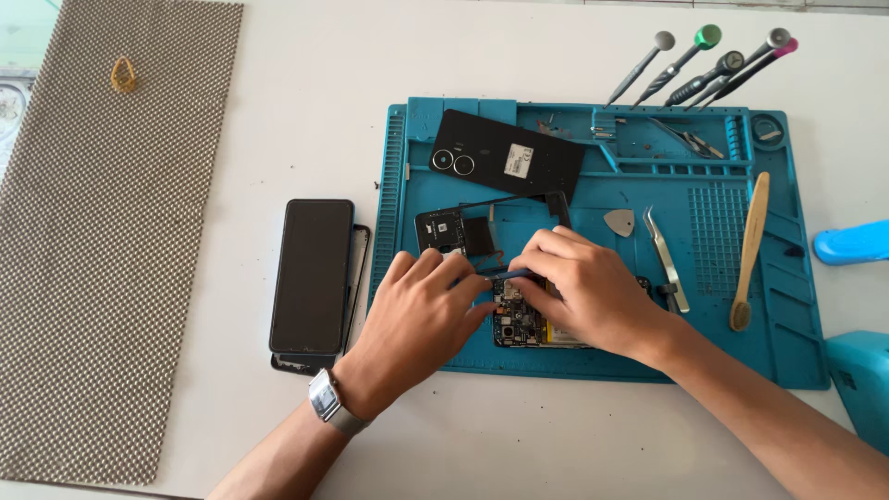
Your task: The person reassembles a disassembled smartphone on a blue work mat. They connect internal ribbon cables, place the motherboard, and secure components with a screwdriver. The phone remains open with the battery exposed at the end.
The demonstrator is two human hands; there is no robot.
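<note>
Fingers point(532, 264) of the right hand point(583, 292) pinch a thin dark tool point(505, 274) over the opened phone point(519, 324) on the blue mat point(796, 343); left hand point(421, 310) fingers, loosely spread, steady it; a slip could likely gouge the exposed board; nudged, loose black parts point(454, 231) might slide toward the desk point(306, 111).

Both hands cover most of the opened phone point(520, 324). The blue objects point(857, 306) at right are cut off by the edge.

A phone-repair workbench: blue repair mat point(796, 306), screwdrivers point(704, 65), tweezers point(669, 259).
</note>
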